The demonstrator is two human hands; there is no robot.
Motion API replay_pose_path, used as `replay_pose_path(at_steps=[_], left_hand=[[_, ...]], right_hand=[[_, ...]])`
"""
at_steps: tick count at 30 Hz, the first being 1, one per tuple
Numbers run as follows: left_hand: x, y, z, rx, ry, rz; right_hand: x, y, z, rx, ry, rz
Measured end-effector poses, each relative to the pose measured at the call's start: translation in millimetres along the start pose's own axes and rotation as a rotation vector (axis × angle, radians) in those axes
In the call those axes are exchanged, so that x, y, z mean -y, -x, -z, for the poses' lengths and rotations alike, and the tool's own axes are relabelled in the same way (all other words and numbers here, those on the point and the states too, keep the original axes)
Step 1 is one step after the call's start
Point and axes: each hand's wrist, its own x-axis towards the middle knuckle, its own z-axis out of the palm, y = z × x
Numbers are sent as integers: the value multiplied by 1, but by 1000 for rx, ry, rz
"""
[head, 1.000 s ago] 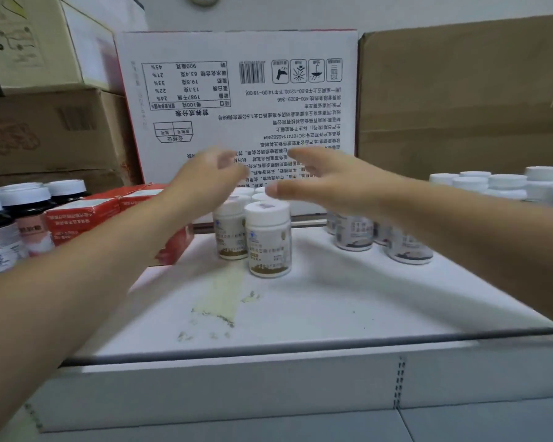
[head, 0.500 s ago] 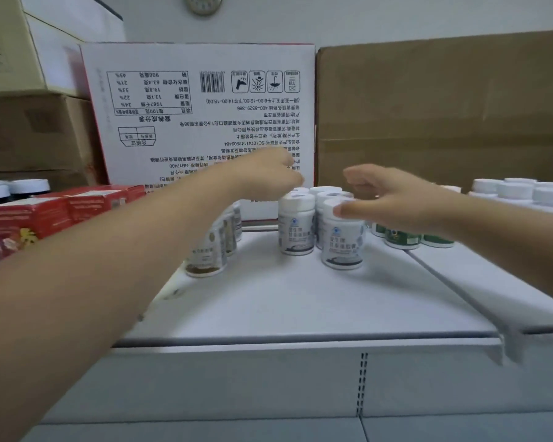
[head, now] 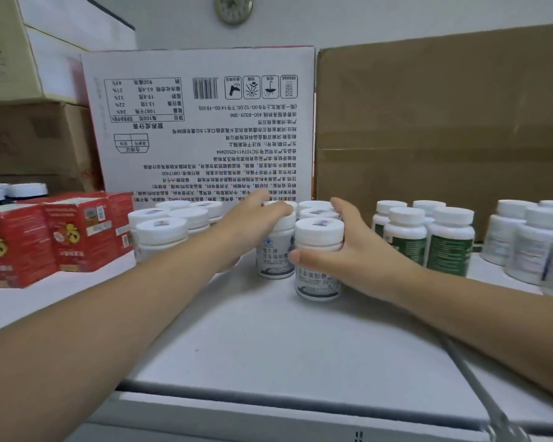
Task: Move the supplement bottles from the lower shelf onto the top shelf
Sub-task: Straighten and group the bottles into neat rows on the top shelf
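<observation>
Gripping the front bottle (head: 318,231), the right hand (head: 359,261) lays its thumb across the label with its fingers (head: 344,212) curled behind. The left hand (head: 253,228) curls over the neighbouring bottle (head: 273,261). Both bottles stand toward the shelf's (head: 253,339) back edge.

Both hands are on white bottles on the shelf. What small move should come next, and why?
Probably slide the front bottle back toward the cluster, then let go. The right hand grips it; it stands upright on the shelf but forward of the others. The left hand holds the neighbour bottle.
</observation>
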Motion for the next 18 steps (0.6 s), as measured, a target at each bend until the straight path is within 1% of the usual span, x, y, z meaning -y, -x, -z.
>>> replay_pose_path(at_steps=[3,6,11,18], left_hand=[[6,-2,-2,11,141,35],[9,-4,-2,36,199,21],[14,-7,-4,14,248,16],[17,-9,-6,4,241,27]], right_hand=[[-5,-1,-1,26,-31,11],[-13,-5,-4,41,-45,27],[-18,-14,-5,101,-25,0],[-11,-13,1,113,1,-39]])
